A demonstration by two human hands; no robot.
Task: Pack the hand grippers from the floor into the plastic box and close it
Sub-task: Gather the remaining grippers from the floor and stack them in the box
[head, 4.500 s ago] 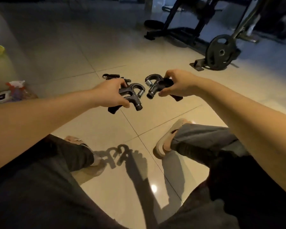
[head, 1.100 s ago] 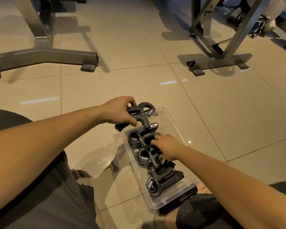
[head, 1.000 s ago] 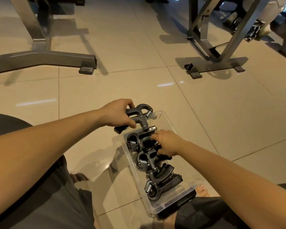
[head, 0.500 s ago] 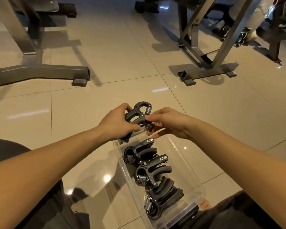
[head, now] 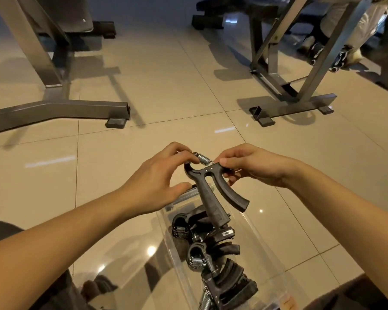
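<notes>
Over the far end of the plastic box (head: pixel 263 238) my left hand (head: pixel 157 182) pinches the spring (head: pixel 203 158) of the hand gripper (head: pixel 207 191), my right hand (head: pixel 253 166) its head; stiff and probably light, I'd regrip its handles.

Held hand gripper (head: pixel 207 189), between left hand (head: pixel 159 177) and right hand (head: pixel 251 166): matt black body, silver coil spring (head: pixel 203 159) at the top.
Packed hand grippers (head: pixel 211 247), below the hands: same black, silver springs.
Plastic box (head: pixel 259 238): clear, colourless.
Floor (head: pixel 166 86), beyond the hands: glossy beige tiles, thin dark joint lines in a grid, white light spots.
Left frame (head: pixel 61 108) and right frame (head: pixel 300 104), far beyond each hand: grey metal, black foot pads.
</notes>
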